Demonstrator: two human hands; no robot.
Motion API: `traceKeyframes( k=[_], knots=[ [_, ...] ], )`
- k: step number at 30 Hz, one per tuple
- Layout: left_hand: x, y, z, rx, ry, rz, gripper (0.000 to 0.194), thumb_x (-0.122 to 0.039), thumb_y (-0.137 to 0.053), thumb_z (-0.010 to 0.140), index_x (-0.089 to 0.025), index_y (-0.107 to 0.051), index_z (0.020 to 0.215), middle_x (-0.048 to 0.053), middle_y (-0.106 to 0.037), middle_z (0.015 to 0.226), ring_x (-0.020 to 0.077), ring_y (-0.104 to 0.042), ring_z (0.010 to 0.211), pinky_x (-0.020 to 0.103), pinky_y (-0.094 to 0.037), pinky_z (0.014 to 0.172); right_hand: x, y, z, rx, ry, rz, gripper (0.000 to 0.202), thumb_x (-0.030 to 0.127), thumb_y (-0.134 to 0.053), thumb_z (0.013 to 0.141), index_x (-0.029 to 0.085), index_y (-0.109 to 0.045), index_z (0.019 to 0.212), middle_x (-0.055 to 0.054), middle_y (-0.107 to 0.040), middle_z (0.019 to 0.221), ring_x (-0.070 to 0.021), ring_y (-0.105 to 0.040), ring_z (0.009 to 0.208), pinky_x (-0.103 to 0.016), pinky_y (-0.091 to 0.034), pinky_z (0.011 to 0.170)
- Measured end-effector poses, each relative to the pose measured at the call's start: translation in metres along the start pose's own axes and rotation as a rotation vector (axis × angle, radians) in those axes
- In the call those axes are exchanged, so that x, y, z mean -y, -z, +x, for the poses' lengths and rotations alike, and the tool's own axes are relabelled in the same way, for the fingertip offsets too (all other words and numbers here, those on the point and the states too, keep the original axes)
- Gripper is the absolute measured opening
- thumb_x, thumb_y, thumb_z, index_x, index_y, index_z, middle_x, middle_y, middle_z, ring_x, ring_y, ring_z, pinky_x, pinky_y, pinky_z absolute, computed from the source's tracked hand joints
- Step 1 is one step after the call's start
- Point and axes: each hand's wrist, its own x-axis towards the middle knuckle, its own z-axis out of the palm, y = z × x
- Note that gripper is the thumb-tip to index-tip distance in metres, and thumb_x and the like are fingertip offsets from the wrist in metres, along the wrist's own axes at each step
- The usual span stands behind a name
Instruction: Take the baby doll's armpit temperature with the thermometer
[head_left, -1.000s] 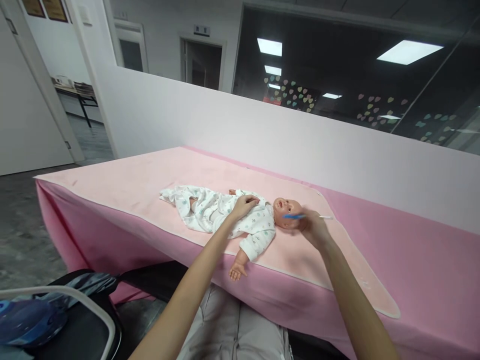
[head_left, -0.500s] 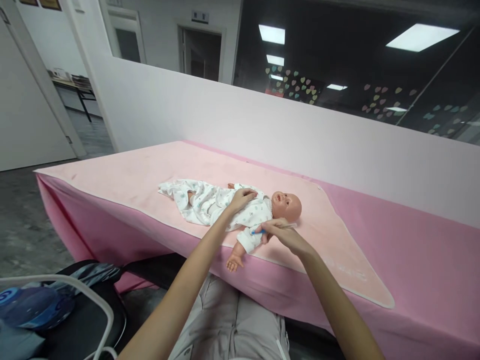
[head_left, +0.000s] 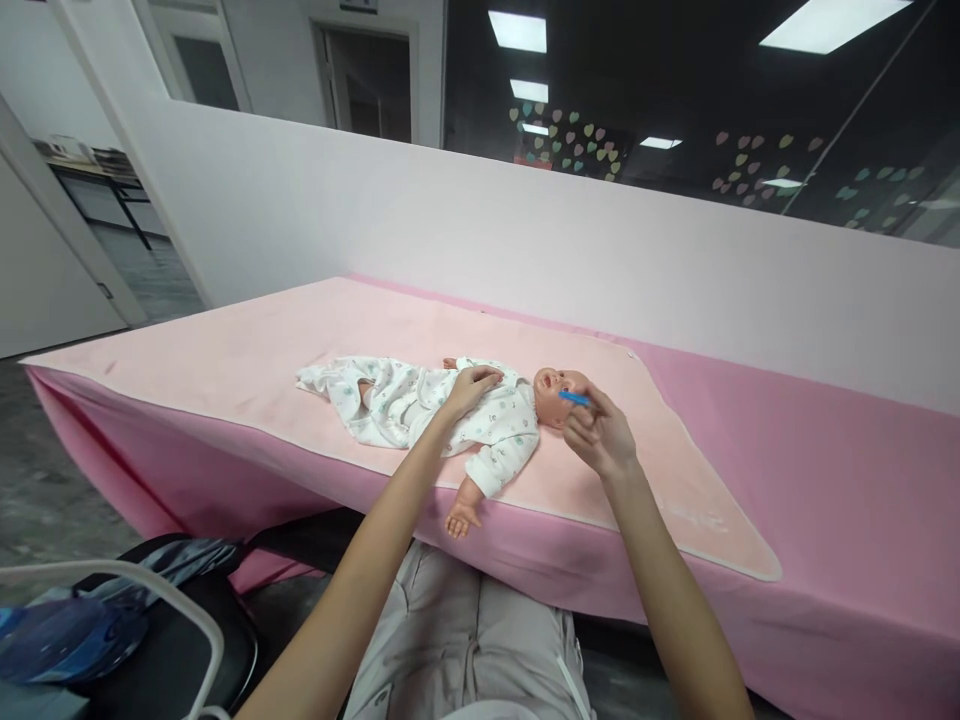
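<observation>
A baby doll (head_left: 499, 425) in a white printed outfit lies on its back on the pink mat, its head to the right. My left hand (head_left: 474, 388) rests with extended fingers on the doll's chest and holds nothing. Between the fingers of my right hand (head_left: 604, 432) is a thin blue stick (head_left: 575, 398), raised in front of the doll's head (head_left: 553, 395). That hand partly covers the head, and the rest of the stick is hidden. The doll's near arm (head_left: 465, 508) reaches out over the table's front edge.
The pale pink mat (head_left: 240, 350) lies over a pink tablecloth (head_left: 847, 480). A low white wall (head_left: 360, 220) runs along the far side, dark glass above it. At lower left, a black chair (head_left: 187, 640) holds a blue plastic bottle (head_left: 67, 635).
My right hand has lifted from the doll's near shoulder up to its face, carrying the blue stick. My left hand stays on the chest. The camera view has shifted slightly.
</observation>
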Motion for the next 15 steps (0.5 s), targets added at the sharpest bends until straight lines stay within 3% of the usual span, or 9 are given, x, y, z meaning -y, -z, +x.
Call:
traceKeyframes(
  k=[4,8,11,15],
  knots=[
    [-0.001,0.000,0.000,-0.005,-0.008,-0.029,0.024,-0.035,-0.059,0.073,-0.014,-0.068,0.082,0.006,-0.069,0.086,0.0191,-0.060,0.085,0.030,-0.045,0.079,0.007,-0.003,0.002,0.104,-0.027,-0.183,0.027,0.046,-0.060,0.073,0.018,-0.061,0.073,0.003,-0.055,0.046,-0.0086,-0.047,0.039,-0.018,-0.028,0.033],
    [0.001,0.001,0.000,-0.013,-0.017,-0.040,0.024,-0.034,-0.059,0.073,-0.014,-0.068,0.083,0.006,-0.069,0.084,0.0194,-0.060,0.084,0.030,-0.045,0.078,0.010,-0.003,0.002,0.073,0.042,-0.260,0.037,0.053,-0.052,0.077,0.019,-0.060,0.065,0.004,-0.049,0.038,-0.0082,-0.041,0.034,-0.021,-0.029,0.034],
    [0.000,0.001,0.000,-0.010,-0.008,-0.020,0.024,-0.033,-0.059,0.073,-0.014,-0.068,0.084,0.007,-0.069,0.087,0.0198,-0.060,0.087,0.030,-0.045,0.080,0.004,0.009,0.002,0.164,-0.026,-0.422,0.037,0.052,-0.057,0.073,0.017,-0.061,0.063,0.003,-0.052,0.040,-0.0086,-0.043,0.035,-0.021,-0.030,0.036],
    [-0.003,-0.001,-0.002,0.024,-0.020,0.050,0.025,-0.033,-0.057,0.075,-0.015,-0.068,0.088,0.007,-0.069,0.091,0.0199,-0.061,0.089,0.030,-0.045,0.081,-0.021,0.032,0.001,-0.028,0.045,-0.411,0.041,0.057,-0.048,0.077,0.018,-0.057,0.067,0.005,-0.044,0.037,-0.0092,-0.038,0.033,-0.023,-0.028,0.037]
  ],
)
